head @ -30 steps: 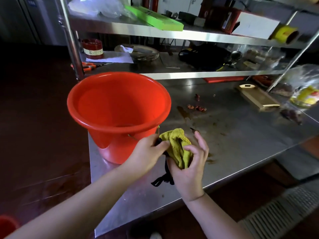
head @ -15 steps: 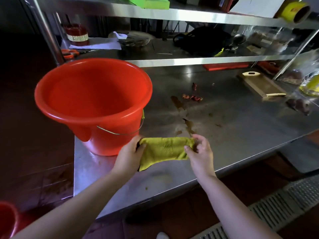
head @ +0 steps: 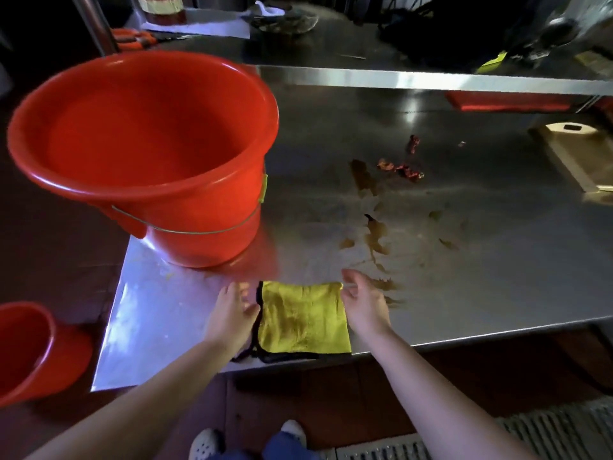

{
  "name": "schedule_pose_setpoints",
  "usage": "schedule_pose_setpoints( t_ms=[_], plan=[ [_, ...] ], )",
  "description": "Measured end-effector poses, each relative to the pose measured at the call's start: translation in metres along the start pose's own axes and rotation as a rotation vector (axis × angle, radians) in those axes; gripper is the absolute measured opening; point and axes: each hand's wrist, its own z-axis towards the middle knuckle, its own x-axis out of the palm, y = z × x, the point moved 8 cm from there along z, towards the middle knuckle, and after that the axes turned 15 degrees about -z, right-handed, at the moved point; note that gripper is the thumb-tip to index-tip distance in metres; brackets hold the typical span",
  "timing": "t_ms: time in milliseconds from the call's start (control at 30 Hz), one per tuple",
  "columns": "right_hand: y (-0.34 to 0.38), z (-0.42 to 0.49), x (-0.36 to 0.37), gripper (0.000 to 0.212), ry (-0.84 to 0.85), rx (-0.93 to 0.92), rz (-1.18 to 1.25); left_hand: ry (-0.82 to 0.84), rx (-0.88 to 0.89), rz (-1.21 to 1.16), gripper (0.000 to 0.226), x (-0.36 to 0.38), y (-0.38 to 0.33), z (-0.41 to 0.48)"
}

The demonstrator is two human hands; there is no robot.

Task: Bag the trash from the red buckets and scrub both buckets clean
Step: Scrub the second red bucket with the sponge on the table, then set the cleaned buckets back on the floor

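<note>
A large red bucket (head: 142,154) with a wire handle stands empty on the left end of the steel table (head: 464,260). A yellow cloth (head: 302,318) with a black edge lies folded flat at the table's front edge. My left hand (head: 232,313) hovers at the cloth's left side with relaxed fingers. At the cloth's right side is my right hand (head: 365,302), also relaxed, holding nothing. A second red bucket (head: 30,350) sits on the floor at the lower left, partly cut off.
Brown stains (head: 374,234) and reddish scraps (head: 401,169) mark the tabletop right of the bucket. A wooden board (head: 577,154) lies at the far right. A shelf behind holds scissors (head: 132,36), a bowl and dark items. A floor grate (head: 464,439) runs below.
I stretched the bunched yellow cloth out between both hands, laid it flat at the table's front edge and let go. Both hands now sit beside it.
</note>
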Motion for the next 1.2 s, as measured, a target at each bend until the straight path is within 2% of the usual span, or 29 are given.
schedule_pose_setpoints(
  t_ms=[67,133,200,267,300,367,400,500,600,667,833,933,1067,1200],
  plan=[
    [0.037,0.002,-0.022,0.026,-0.061,-0.103,0.078,-0.145,0.051,-0.098,0.023,-0.031,-0.014,-0.007],
    [0.091,0.002,-0.051,0.020,-0.117,-0.217,0.286,-0.356,0.119,-0.284,0.016,-0.078,-0.038,-0.016],
    [0.150,0.001,-0.080,0.016,-0.155,-0.323,0.476,-0.598,0.199,-0.490,0.020,-0.134,-0.058,-0.024],
    [0.196,0.004,-0.094,0.010,-0.115,-0.303,0.638,-0.773,0.270,-0.586,0.026,-0.184,-0.076,-0.030],
    [0.214,0.007,-0.093,0.018,-0.048,-0.241,0.722,-0.803,0.286,-0.612,0.026,-0.203,-0.083,-0.030],
    [0.238,0.011,-0.078,0.041,0.124,-0.098,0.840,-0.788,0.287,-0.601,0.028,-0.228,-0.100,-0.029],
    [0.245,0.010,-0.070,0.045,0.180,-0.036,0.863,-0.764,0.261,-0.563,0.031,-0.236,-0.104,-0.027],
    [0.260,-0.002,-0.057,0.026,0.198,0.062,0.896,-0.672,0.163,-0.492,0.035,-0.254,-0.104,-0.020],
    [0.284,-0.017,-0.049,0.020,0.117,0.066,0.862,-0.509,0.143,-0.630,0.021,-0.277,-0.090,-0.008],
    [0.313,-0.030,-0.045,0.018,0.071,0.027,0.859,-0.462,0.143,-0.683,0.022,-0.303,-0.076,-0.005],
    [0.409,-0.070,0.006,0.013,0.053,-0.087,0.798,-0.490,0.102,-0.821,0.037,-0.391,-0.003,-0.016],
    [0.468,-0.095,0.055,0.013,0.041,-0.108,0.792,-0.512,0.086,-0.790,0.039,-0.458,0.045,-0.021],
    [0.527,-0.110,0.129,0.011,0.060,-0.088,0.766,-0.591,0.025,-0.837,0.045,-0.528,0.107,-0.016],
    [0.551,-0.103,0.201,0.015,0.075,-0.023,0.719,-0.628,-0.063,-0.930,0.044,-0.552,0.162,0.011]
  ],
)
